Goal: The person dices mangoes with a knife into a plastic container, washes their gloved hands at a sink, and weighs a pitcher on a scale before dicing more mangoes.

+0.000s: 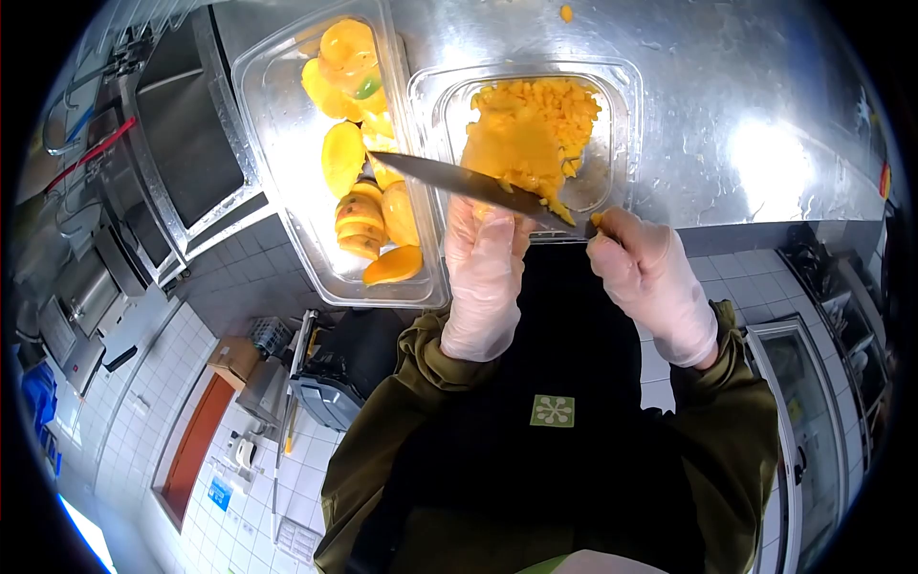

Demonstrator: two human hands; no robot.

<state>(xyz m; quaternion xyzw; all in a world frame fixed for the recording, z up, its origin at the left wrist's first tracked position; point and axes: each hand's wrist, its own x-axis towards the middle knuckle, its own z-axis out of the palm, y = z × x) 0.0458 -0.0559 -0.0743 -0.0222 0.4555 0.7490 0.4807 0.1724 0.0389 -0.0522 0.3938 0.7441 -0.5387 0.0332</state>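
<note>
My left hand (pixel 483 282), in a clear glove, is closed around a piece of mango (pixel 512 143) over the front edge of a clear plastic container (pixel 626 143). My gloved right hand (pixel 650 277) grips a kitchen knife (pixel 454 179) by its handle. The blade points left and crosses over my left fingers and the near part of the mango, hiding some of both. Diced mango (pixel 574 100) lies inside the container, behind the held piece. To the left, a larger clear tray (pixel 277 143) holds several peeled mango slices (pixel 342 160), some piled together.
Both containers stand on a wet steel counter (pixel 708 77). A small orange scrap (pixel 566 13) lies near its far edge. A metal-framed sink or opening (pixel 191 134) is at the left. On the floor below are a grey bin (pixel 330 402) and a cardboard box (pixel 234 361).
</note>
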